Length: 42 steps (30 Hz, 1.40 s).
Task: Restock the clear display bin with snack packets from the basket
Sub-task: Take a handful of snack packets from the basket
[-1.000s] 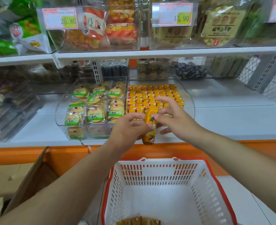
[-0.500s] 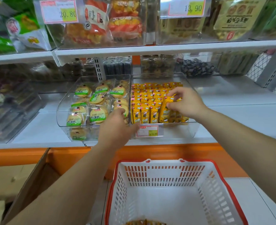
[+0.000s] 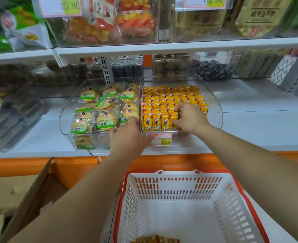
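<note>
right hand on the front row of the bin

the clear display bin [image 3: 214,109] stands on the white shelf [image 3: 258,127], packed with rows of upright yellow snack packets [image 3: 171,97]. the right hand [image 3: 190,118] reaches over its front wall, and its grip is clamped, thumb above and fingers below, on the end packet [image 3: 173,122] of the front row. the left hand [image 3: 127,137] is at the front walls where this bin meets the neighbouring biscuit bin [image 3: 66,109]. its grip is loose and apart, holding nothing, with the thumb over the price label [image 3: 162,139]. below, the white red-rimmed basket [image 3: 179,172] holds a few spare packets [image 3: 155,240] at its near edge.
</note>
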Each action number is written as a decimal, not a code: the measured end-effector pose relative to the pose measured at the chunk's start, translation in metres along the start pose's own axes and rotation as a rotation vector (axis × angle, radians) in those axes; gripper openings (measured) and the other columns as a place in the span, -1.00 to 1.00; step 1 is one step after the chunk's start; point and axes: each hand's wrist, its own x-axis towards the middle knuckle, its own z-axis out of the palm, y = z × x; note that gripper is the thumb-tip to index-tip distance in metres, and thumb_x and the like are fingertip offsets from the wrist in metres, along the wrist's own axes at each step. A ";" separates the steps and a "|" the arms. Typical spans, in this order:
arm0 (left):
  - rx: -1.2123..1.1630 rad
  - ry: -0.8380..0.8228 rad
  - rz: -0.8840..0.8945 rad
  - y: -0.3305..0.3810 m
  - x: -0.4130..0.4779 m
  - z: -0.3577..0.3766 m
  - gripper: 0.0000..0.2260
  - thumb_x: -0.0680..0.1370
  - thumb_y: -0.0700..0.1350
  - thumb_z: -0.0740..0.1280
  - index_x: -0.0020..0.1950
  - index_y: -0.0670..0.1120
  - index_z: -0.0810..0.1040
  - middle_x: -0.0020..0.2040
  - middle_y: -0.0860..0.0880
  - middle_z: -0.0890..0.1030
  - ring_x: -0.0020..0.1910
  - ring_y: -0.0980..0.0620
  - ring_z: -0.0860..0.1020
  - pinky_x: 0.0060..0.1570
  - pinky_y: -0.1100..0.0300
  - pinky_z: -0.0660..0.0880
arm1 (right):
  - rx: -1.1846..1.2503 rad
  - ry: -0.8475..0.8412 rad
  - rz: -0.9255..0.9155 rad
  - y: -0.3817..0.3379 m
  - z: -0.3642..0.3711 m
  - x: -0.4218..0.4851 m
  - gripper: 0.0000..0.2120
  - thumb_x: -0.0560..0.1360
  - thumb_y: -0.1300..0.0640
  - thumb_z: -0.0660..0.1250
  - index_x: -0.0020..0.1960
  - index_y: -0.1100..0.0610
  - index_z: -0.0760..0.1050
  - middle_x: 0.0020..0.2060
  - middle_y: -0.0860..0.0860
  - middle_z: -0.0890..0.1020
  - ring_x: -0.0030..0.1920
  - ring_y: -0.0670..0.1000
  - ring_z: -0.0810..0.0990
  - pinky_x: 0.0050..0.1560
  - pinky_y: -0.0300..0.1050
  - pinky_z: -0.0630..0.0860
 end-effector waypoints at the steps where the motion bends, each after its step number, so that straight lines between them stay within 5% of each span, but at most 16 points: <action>1: -0.017 -0.016 0.001 0.000 -0.001 -0.003 -0.48 0.48 0.34 0.39 0.27 0.05 0.41 -0.07 0.12 0.62 -0.02 0.03 0.59 0.33 -0.10 0.34 | -0.032 0.002 -0.005 -0.001 -0.003 -0.004 -0.57 0.44 0.09 0.47 0.27 0.09 0.48 -0.08 0.09 0.66 -0.04 0.12 0.62 -0.01 -0.01 0.59; 5: -0.205 -0.007 -0.014 0.001 -0.010 -0.027 -0.41 0.49 0.22 0.46 0.41 0.00 0.40 0.14 0.02 0.61 0.04 -0.03 0.62 0.11 -0.11 0.60 | -0.063 0.073 -0.034 -0.005 -0.027 -0.026 -0.53 0.42 -0.03 0.50 0.28 0.04 0.48 0.10 0.02 0.60 0.04 0.08 0.58 -0.03 0.00 0.58; 11: -0.226 -0.038 0.135 -0.006 -0.046 -0.043 -0.73 0.53 0.07 0.46 0.18 0.07 0.52 -0.03 0.15 0.56 -0.10 0.14 0.56 -0.12 0.10 0.60 | 0.096 0.124 -0.217 -0.006 -0.058 -0.085 -0.83 0.39 0.05 0.50 -0.06 -0.06 0.55 -0.15 -0.14 0.58 -0.23 -0.17 0.52 -0.15 -0.10 0.51; 17: -0.041 -0.420 0.199 -0.006 -0.088 0.018 -0.80 0.54 0.04 0.44 0.11 0.05 0.55 -0.01 0.08 0.62 -0.05 0.03 0.59 -0.03 0.11 0.57 | 0.126 -0.272 -0.094 0.041 0.001 -0.143 -0.86 0.37 0.13 0.51 -0.15 -0.01 0.57 -0.22 -0.08 0.65 -0.24 -0.11 0.60 -0.13 -0.07 0.58; 21: -0.004 -0.607 0.114 -0.013 -0.107 0.097 -0.74 0.56 0.05 0.41 0.21 0.01 0.56 0.14 0.01 0.65 0.05 -0.01 0.61 0.12 0.03 0.59 | 0.088 -0.491 0.065 0.096 0.073 -0.169 -0.85 0.43 0.11 0.50 -0.08 0.04 0.55 -0.17 -0.07 0.60 -0.14 -0.02 0.59 -0.25 -0.27 0.41; 26: 0.006 -0.769 -0.034 -0.048 -0.132 0.199 -0.71 0.61 0.04 0.35 0.29 -0.04 0.52 0.21 -0.05 0.59 0.08 -0.05 0.59 0.17 0.00 0.57 | 0.157 -0.728 0.292 0.160 0.165 -0.200 -0.72 0.53 0.02 0.43 0.19 0.07 0.54 0.07 0.00 0.57 0.04 0.03 0.57 0.07 -0.11 0.47; 31: 0.092 -0.860 -0.170 -0.092 -0.144 0.267 -0.60 0.64 0.03 0.30 0.44 -0.07 0.40 0.32 -0.12 0.53 0.19 -0.11 0.54 0.01 0.10 0.47 | 0.161 -0.920 0.278 0.180 0.239 -0.208 -0.63 0.55 -0.07 0.38 0.30 0.05 0.51 0.20 0.01 0.57 0.08 -0.02 0.51 0.10 -0.12 0.42; 34: 0.131 -0.949 -0.254 -0.108 -0.150 0.288 -0.52 0.62 0.13 0.30 0.45 -0.09 0.39 0.36 -0.13 0.51 0.27 -0.13 0.50 0.05 0.11 0.41 | 0.102 -1.019 0.214 0.177 0.271 -0.206 -0.57 0.56 -0.12 0.35 0.34 0.07 0.49 0.30 0.03 0.53 0.23 0.04 0.51 0.25 -0.04 0.44; 37: 0.138 -1.030 -0.260 -0.118 -0.155 0.297 -0.52 0.60 0.20 0.31 0.40 -0.08 0.48 0.33 -0.11 0.55 0.25 -0.11 0.52 0.17 0.05 0.48 | 0.068 -1.095 0.184 0.176 0.288 -0.207 -0.53 0.54 -0.12 0.37 0.35 0.09 0.47 0.30 0.04 0.53 0.24 0.07 0.51 0.19 -0.08 0.42; 42: -0.007 -1.120 -0.209 -0.127 -0.147 0.297 -0.50 0.52 -0.08 0.46 0.45 -0.02 0.48 0.36 -0.09 0.54 0.25 -0.08 0.53 0.16 0.09 0.53 | 0.067 -1.152 0.148 0.178 0.292 -0.214 -0.56 0.50 0.01 0.45 0.32 0.14 0.53 0.24 0.07 0.60 0.17 0.08 0.56 0.06 -0.14 0.43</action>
